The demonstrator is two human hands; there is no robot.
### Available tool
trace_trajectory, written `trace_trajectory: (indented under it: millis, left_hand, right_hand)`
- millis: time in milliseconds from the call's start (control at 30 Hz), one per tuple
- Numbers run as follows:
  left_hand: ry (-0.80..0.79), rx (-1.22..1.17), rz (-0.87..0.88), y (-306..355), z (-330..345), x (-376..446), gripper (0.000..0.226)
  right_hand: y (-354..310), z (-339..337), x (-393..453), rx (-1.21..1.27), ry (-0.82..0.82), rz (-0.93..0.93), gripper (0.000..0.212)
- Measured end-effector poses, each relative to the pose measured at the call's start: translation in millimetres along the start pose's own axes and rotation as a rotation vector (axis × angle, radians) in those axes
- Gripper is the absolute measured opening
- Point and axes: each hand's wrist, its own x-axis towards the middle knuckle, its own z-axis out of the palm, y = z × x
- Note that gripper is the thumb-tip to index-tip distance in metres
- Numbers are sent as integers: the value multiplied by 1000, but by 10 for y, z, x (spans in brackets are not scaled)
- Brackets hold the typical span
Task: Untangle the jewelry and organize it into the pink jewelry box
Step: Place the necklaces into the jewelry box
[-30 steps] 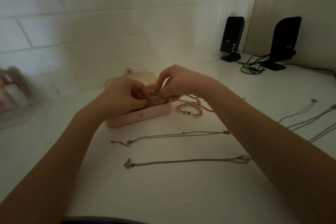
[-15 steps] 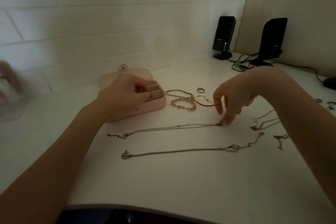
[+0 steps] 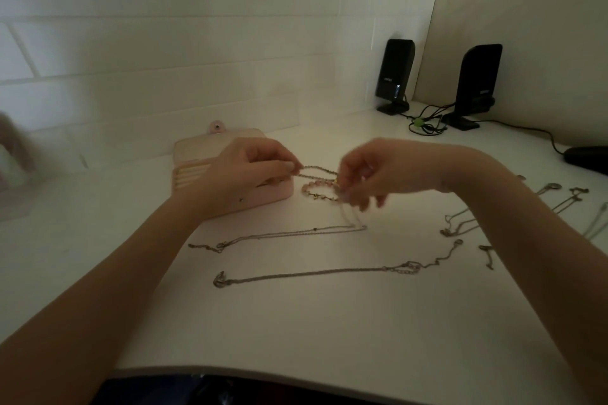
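The pink jewelry box (image 3: 263, 200) lies open at the back left, with its ring rolls (image 3: 190, 176) showing. My left hand (image 3: 250, 171) hovers over the box; its thumb and forefinger pinch the left end of a gold chain bracelet (image 3: 320, 170). A pink bead bracelet (image 3: 314, 185) lies just below that. My right hand (image 3: 378, 174), blurred, pinches the right end of a thin silver necklace (image 3: 289, 234) and lifts that end off the table. A second silver necklace (image 3: 312, 274) lies stretched out nearer me.
More silver chains (image 3: 460, 223) lie loose at the right, partly under my right forearm. Two black speakers (image 3: 394, 76) (image 3: 477, 82), tangled cables (image 3: 424, 125) and a dark mouse (image 3: 589, 158) sit at the back right. The table's front edge (image 3: 296, 370) is close.
My right hand left the box, reached down to the upper necklace's right end and raised it toward the bracelets. My left hand slid right from the box to the gold chain bracelet.
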Motion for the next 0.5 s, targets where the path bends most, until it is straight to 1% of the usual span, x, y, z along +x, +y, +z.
trace_trajectory:
  millis: [33, 100, 167, 267, 367, 433, 500]
  left_hand:
    - [-64, -57, -6, 5, 20, 6, 14]
    - [-173, -162, -35, 4, 41, 12, 24]
    - [-195, -253, -59, 33, 36, 7, 23]
    - [-57, -342, -95, 44, -25, 27, 25]
    - [49, -337, -104, 32, -151, 64, 31]
    - [102, -280, -89, 0, -228, 82, 32]
    - [162, -236, -101, -50, -282, 111, 33]
  right_hand:
    - [-94, -5, 33, 98, 49, -60, 13]
    - [-287, -42, 128, 253, 154, -135, 10]
    - [-450, -114, 257, 358, 283, -150, 8]
    - [-581, -190, 453, 617, 438, -157, 16]
    - [-580, -178, 593, 889, 555, -206, 25]
    - [-542, -172, 645, 965, 581, -218, 27]
    - [-509, -191, 660, 1036, 573, -247, 25]
